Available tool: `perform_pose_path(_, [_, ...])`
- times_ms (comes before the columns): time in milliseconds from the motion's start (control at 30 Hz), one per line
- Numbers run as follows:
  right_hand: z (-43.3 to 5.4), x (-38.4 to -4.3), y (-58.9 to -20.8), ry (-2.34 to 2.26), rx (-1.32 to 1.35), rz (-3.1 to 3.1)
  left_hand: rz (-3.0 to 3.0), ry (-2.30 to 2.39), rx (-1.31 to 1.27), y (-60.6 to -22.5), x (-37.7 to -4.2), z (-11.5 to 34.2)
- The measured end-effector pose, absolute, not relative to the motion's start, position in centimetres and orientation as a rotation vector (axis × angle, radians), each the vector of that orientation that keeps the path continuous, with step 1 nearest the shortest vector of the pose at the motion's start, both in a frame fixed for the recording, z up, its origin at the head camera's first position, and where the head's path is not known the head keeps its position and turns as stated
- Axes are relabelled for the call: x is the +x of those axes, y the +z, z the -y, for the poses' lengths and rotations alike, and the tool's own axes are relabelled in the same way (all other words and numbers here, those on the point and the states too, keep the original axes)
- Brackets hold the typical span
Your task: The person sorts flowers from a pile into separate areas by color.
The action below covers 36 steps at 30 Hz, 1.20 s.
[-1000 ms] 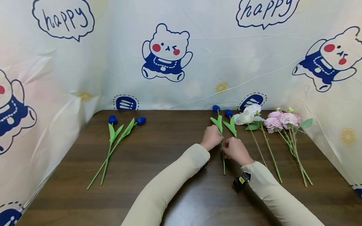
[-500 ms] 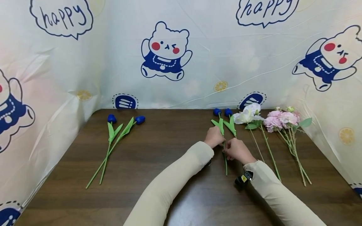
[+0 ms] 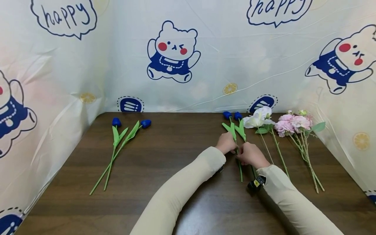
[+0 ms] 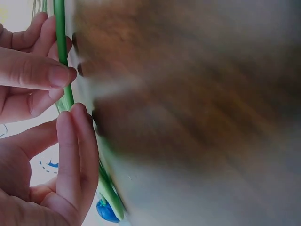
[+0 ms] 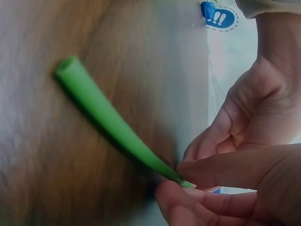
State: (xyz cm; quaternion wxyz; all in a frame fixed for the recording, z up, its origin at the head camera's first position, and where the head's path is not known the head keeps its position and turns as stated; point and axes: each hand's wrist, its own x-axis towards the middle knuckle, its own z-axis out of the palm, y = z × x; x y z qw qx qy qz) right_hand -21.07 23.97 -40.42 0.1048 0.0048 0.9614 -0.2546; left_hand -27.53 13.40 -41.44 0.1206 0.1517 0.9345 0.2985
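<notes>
A blue artificial tulip (image 3: pixel 227 115) lies along the table, its green stem (image 5: pixel 108 115) running between both hands. The left hand (image 3: pixel 227 143) pinches that stem just below the leaves. Slightly lower, the right hand (image 3: pixel 252 155) pinches the same stem between thumb and fingers; the left wrist view shows its thumb (image 4: pixel 40 73) against the stem. Close on the right lies a second blue tulip (image 3: pixel 238 116), its stem partly hidden by the right hand. The held tulip's cut end points toward the front of the table.
Two crossed blue tulips (image 3: pixel 116 122) lie at the left of the brown table (image 3: pixel 176 130). To the right are a white flower (image 3: pixel 258 118) and pink flowers (image 3: pixel 293 124) with long stems. A printed cloth (image 3: pixel 211 65) hangs behind the table and along both sides.
Both hands have shifted a little to the right with the tulip. Its blue head now sits nearer the second tulip's head. The left tulips have stayed put.
</notes>
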Motion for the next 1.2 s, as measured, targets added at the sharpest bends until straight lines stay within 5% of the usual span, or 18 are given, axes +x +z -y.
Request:
perform_pose_path(700, [-24.6,-21.2,-39.6,-0.568,0.037,-2.898,-2.648,0.907,0.468,-41.6,-27.4,-12.8])
perform_pose_path(1200, [-18.6,-22.1,-36.8,-0.654,-0.14,-3.13,-2.735,0.845,0.628,-38.0,-27.1,-2.2])
